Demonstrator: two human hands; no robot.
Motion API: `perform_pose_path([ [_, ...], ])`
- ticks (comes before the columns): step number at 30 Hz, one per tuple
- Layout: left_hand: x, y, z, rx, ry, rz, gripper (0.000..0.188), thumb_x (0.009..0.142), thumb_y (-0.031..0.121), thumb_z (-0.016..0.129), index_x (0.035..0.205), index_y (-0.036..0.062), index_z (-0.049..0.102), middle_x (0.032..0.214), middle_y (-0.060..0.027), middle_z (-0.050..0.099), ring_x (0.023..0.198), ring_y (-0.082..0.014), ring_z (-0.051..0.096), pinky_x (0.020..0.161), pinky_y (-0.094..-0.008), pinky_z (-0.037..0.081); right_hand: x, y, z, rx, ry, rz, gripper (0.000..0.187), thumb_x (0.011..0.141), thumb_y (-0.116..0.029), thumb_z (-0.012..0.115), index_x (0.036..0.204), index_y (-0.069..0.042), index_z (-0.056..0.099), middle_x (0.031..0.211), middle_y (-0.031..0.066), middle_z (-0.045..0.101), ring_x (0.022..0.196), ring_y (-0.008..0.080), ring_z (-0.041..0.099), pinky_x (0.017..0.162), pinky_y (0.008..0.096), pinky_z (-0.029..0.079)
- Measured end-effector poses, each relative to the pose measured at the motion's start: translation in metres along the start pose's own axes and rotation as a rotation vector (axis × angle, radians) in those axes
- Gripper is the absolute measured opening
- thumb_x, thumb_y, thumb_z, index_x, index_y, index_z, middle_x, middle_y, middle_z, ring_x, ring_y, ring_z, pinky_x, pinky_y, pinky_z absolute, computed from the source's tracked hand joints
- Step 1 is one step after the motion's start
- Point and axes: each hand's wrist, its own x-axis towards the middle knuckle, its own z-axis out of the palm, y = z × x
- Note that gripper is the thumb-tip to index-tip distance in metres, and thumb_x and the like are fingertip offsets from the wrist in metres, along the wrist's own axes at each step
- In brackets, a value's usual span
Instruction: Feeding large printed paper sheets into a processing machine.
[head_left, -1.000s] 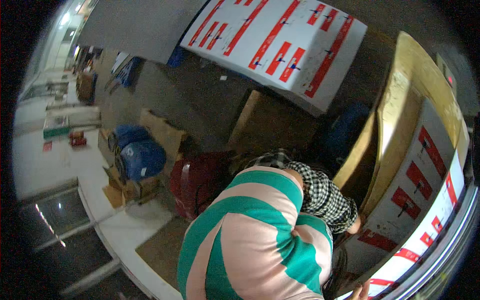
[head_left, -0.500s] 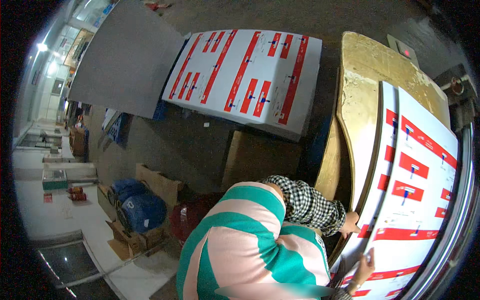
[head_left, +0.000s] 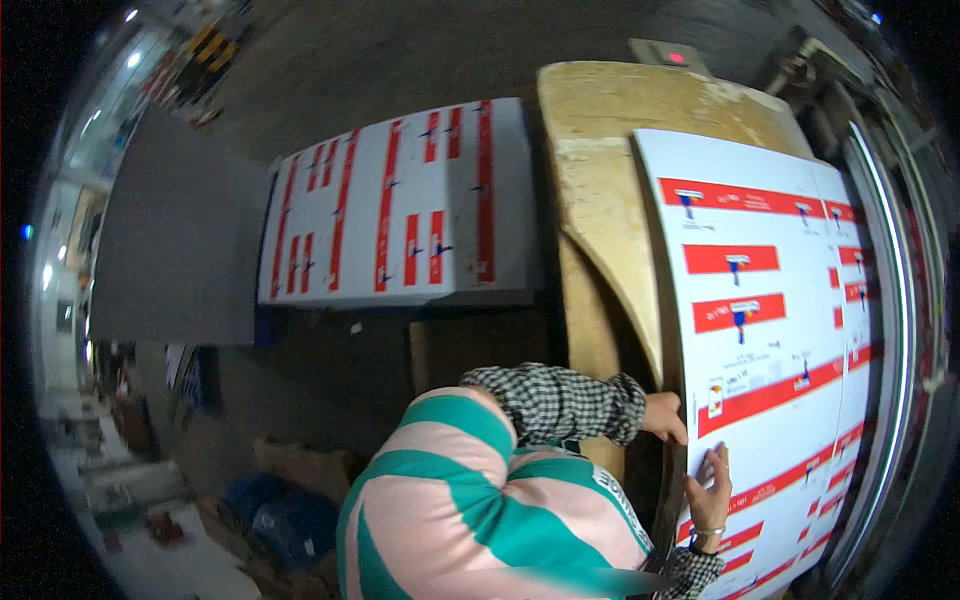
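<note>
White cardboard sheets printed with red bands and small blue marks lie on a worn wooden board to my right. My left hand is at their near edge, its fingers bent down and closed over the rim. Just below it, my right hand rests at the same edge with its fingers apart and partly curled against the top sheet. Both sleeves are black-and-white checked. How far the left fingertips reach under the sheets is hidden.
The yellowish wooden board extends beyond the sheets. A stack of similar printed sheets stands to the left, beside a large grey panel. Metal rails run along the far right. Blue drums stand at the lower left.
My view has turned toward the right. The top sheet has shifted over the one beneath, which no longer shows along the near edge. Both hands remain at that edge.
</note>
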Motion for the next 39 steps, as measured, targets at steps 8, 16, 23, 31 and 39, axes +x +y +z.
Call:
perform_pose_path([
  [8,-0.025,0.026,0.013,-0.067,-0.036,-0.153,0.027,0.073,0.013,0.064,0.094,-0.0016,0.059,0.086,-0.0052,0.060,0.076,-0.0113,0.056,0.068,-0.0214,0.044,-0.024,-0.018,-0.011,-0.028,0.163,-0.088,0.028,0.070,-0.005,0.054,0.096,0.004,0.054,0.112,0.0213,0.049,0.110,0.0327,0.044,0.092,0.0346,0.037],
  [16,-0.005,0.005,0.013,0.242,-0.106,0.235,0.035,0.070,0.004,0.064,0.103,0.0006,0.053,0.092,-0.0038,0.057,0.082,-0.0111,0.053,0.073,-0.0234,0.043,-0.017,-0.001,-0.020,0.089,0.045,0.197,0.037,0.069,-0.022,0.066,0.099,-0.002,0.058,0.105,0.0154,0.056,0.093,0.0248,0.056,0.078,0.0312,0.046],
  [23,-0.015,0.046,0.030,0.339,-0.127,0.185,0.031,0.070,0.007,0.066,0.098,-0.0033,0.056,0.094,-0.0082,0.059,0.088,-0.0139,0.054,0.080,-0.0266,0.041,-0.012,-0.001,-0.016,-0.242,0.090,0.017,0.092,0.056,-0.043,0.073,0.125,0.002,0.031,0.131,0.0257,0.026,0.123,0.0350,0.023,0.101,0.0371,0.023],
  [31,-0.010,0.036,0.027,0.405,-0.096,0.166,0.030,0.071,0.008,0.065,0.097,-0.0034,0.056,0.094,-0.0076,0.060,0.086,-0.0133,0.054,0.078,-0.0259,0.042,-0.013,-0.007,-0.028,-0.220,0.013,0.016,0.059,0.066,-0.030,0.067,0.111,0.003,0.047,0.123,0.0239,0.038,0.114,0.0328,0.038,0.093,0.0352,0.034],
  [39,-0.006,-0.005,0.013,-0.173,0.231,0.005,0.032,0.082,0.015,0.051,0.109,-0.0023,0.049,0.109,-0.0115,0.050,0.094,-0.0214,0.052,0.079,-0.0342,0.047,-0.023,-0.048,-0.048,-0.051,0.176,-0.233,0.017,0.076,-0.008,0.054,0.089,0.002,0.057,0.098,0.0176,0.058,0.082,0.0311,0.058,0.071,0.0325,0.047],
])
